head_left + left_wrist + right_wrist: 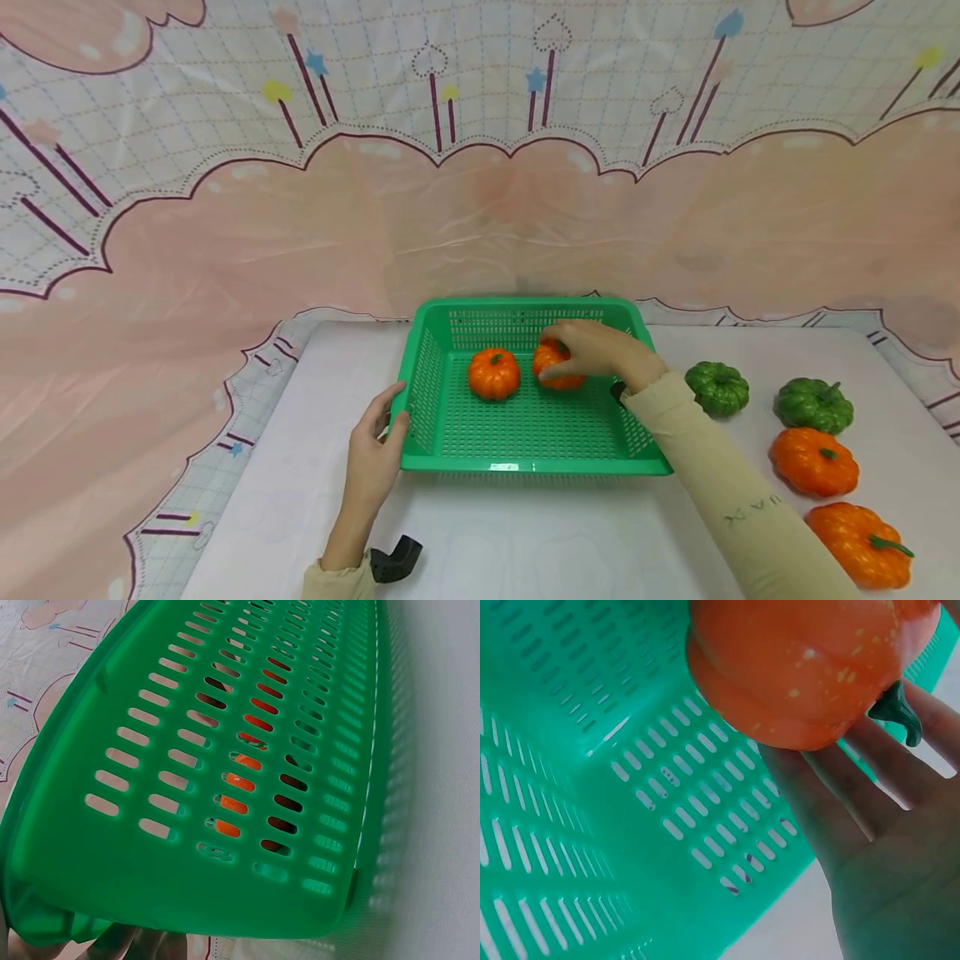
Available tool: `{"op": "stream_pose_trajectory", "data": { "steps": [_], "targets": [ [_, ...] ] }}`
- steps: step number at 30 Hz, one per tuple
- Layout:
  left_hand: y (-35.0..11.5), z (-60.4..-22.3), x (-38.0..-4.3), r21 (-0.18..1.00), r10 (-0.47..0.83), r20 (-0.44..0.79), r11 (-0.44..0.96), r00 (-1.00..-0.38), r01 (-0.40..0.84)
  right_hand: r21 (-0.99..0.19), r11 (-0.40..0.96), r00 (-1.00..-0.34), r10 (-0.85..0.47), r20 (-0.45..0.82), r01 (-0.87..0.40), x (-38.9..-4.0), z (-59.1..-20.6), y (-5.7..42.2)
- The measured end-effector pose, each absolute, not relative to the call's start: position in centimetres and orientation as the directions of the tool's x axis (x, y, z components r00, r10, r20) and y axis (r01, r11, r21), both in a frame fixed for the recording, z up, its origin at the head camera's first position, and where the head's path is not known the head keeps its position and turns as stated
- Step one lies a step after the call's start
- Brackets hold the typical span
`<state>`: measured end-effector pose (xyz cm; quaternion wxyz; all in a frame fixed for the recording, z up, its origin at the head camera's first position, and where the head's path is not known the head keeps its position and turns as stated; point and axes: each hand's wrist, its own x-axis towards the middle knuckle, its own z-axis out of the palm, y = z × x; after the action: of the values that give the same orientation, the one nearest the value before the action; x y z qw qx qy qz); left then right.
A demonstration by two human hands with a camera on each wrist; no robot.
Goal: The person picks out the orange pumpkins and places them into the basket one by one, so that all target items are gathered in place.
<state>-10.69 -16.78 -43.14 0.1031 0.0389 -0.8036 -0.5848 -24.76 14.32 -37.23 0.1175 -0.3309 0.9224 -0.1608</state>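
- The right hand (588,348) grips one orange pumpkin (549,358), with thumb on the near side and fingers on the far side; this pumpkin is inside the green basket (525,467), toward its back right part.
- The hand covers a part of this pumpkin in the head view, and in the right wrist view the top edge cuts it off; whether it touches the basket floor, I cannot tell.
- The left hand (375,450) holds the basket's left rim; in the left wrist view its fingers are mostly cut off at the bottom, and through the slots only orange patches appear.
- The stem (898,712) of the gripped pumpkin points to the palm side; its long axis is hard to judge. The basket lies with its long axis from left to right.
- Just left of the right grip, a second orange pumpkin (493,374) sits in the basket.
- Right of the grip, outside, are two green pumpkins (717,389) and, nearer, two more orange pumpkins (814,462); the right sleeve (735,492) passes beside them.
- Under everything is a white table (525,533); beyond the grip hangs a pink, patterned cloth (525,225).
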Motion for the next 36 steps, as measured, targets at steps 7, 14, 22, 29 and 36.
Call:
{"op": "stream_pose_trajectory", "data": {
  "steps": [7,14,22,29,36],
  "targets": [
    [-16.8,-43.1,-10.7,0.946,-0.178,0.128,0.316,-0.976,0.066,-0.371,0.727,-0.745,-0.655,-0.123,-0.578,-25.4,-37.5,13.7],
    [-16.7,-43.3,-10.7,0.948,-0.178,0.127,0.313,-0.976,0.066,-0.350,0.741,-0.745,-0.649,-0.154,-0.573,-26.0,-37.7,13.4],
    [-16.9,-43.3,-10.7,0.941,-0.173,0.147,0.328,-0.974,0.084,-0.389,0.733,-0.739,-0.653,-0.167,-0.559,-26.5,-38.2,13.0],
    [-17.1,-43.5,-10.6,0.943,-0.172,0.129,0.326,-0.977,0.067,-0.388,0.730,-0.737,-0.655,-0.167,-0.562,-26.6,-38.8,13.0],
    [-17.0,-43.5,-10.8,0.945,-0.171,0.130,0.318,-0.977,0.070,-0.386,0.729,-0.739,-0.656,-0.155,-0.565,-26.6,-39.0,12.8]
  ]
}}
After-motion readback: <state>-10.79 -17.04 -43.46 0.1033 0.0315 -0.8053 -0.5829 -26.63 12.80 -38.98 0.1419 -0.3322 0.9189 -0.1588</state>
